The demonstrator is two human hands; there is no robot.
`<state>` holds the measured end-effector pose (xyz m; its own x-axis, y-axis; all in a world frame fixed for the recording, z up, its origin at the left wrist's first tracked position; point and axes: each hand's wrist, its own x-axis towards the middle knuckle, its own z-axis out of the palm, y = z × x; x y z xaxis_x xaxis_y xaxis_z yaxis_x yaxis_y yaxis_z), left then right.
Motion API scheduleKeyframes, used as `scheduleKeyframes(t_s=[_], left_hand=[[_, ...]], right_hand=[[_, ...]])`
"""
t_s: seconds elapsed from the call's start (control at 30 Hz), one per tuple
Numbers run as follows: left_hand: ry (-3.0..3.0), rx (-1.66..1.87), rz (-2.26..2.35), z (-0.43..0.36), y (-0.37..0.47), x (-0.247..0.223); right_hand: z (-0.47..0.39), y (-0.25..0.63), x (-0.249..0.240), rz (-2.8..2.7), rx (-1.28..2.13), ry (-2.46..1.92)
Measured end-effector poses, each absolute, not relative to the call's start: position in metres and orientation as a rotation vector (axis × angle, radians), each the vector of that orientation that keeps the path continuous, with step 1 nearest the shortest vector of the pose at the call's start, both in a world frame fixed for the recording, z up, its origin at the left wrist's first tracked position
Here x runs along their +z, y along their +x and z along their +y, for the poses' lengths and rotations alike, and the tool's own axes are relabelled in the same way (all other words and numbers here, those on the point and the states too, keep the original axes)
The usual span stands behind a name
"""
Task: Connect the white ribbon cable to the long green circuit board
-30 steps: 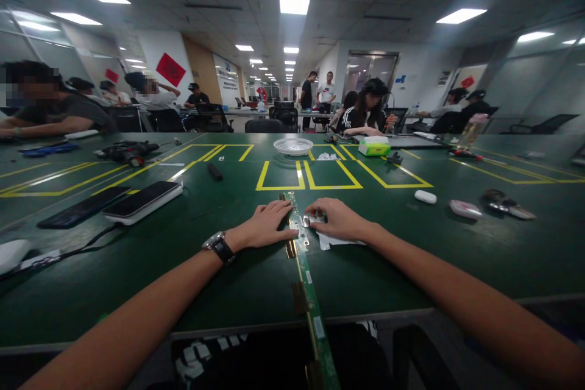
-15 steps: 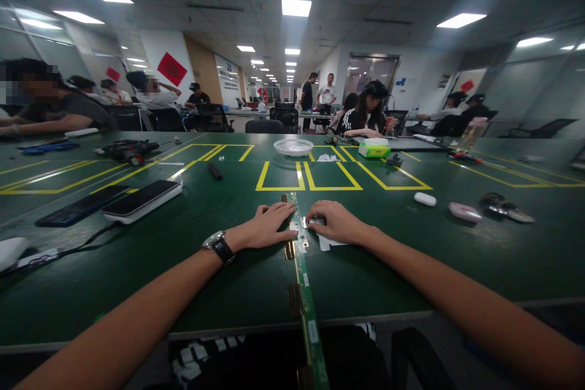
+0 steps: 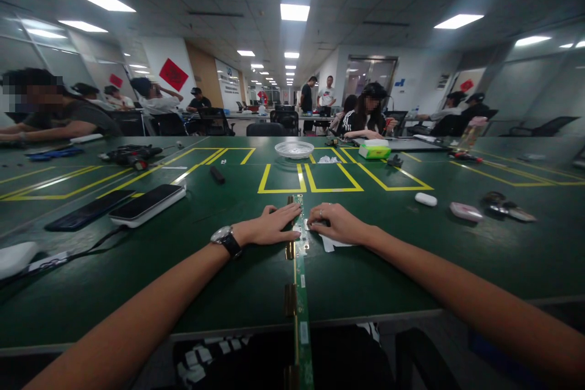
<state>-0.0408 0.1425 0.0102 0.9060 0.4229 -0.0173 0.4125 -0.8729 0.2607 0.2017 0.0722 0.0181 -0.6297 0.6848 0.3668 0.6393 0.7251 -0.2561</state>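
A long, narrow green circuit board (image 3: 301, 280) with brown-gold flex tabs along its left edge runs lengthwise before me, its near end reaching past the table edge. My left hand (image 3: 274, 225) lies flat with fingers stretched out, the fingertips touching the board's far part. Just right of the board, my right hand (image 3: 336, 223) is closed, its bent fingertips at the board's edge. From beneath this hand sticks out a crumpled white tissue (image 3: 329, 245), which appears gathered in the fingers. The pinch itself is mostly hidden.
A white mesh basket (image 3: 294, 150) stands beyond the board. Yellow tape (image 3: 311, 191) marks rectangles on the green table (image 3: 219, 298). To the left lie a power bank (image 3: 148, 204) and a phone (image 3: 89, 210); to the right, a white case (image 3: 426, 199). Several people sit farther back.
The board's near end has swung slightly left in view, so it lies straighter. Both hands stay at the same part of the board, and the right fingertips have shifted slightly.
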Motion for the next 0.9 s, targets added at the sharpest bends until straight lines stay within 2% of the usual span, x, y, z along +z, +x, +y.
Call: scheduleKeyframes(t_s=[0.33, 0.5, 0.67, 0.77, 0.9], left_hand=[[2.764, 0.107, 0.652, 0.138, -0.039, 0.012], [2.665, 0.156, 0.654, 0.142, -0.040, 0.015], [2.504, 0.431, 0.827, 0.148, -0.041, 0.018], [2.476, 0.691, 0.891, 0.152, -0.043, 0.017], [2.451, 0.901, 0.957, 0.153, -0.045, 0.015]], right_hand=[[0.073, 0.205, 0.016, -2.431, 0.194, -1.036], [0.069, 0.203, 0.028, -2.569, 0.036, -0.956], [0.074, 0.202, 0.029, -2.725, 0.011, -0.861], [0.088, 0.217, 0.024, -2.696, -0.045, -1.016], [0.106, 0.258, 0.019, -2.403, -0.194, -1.688]])
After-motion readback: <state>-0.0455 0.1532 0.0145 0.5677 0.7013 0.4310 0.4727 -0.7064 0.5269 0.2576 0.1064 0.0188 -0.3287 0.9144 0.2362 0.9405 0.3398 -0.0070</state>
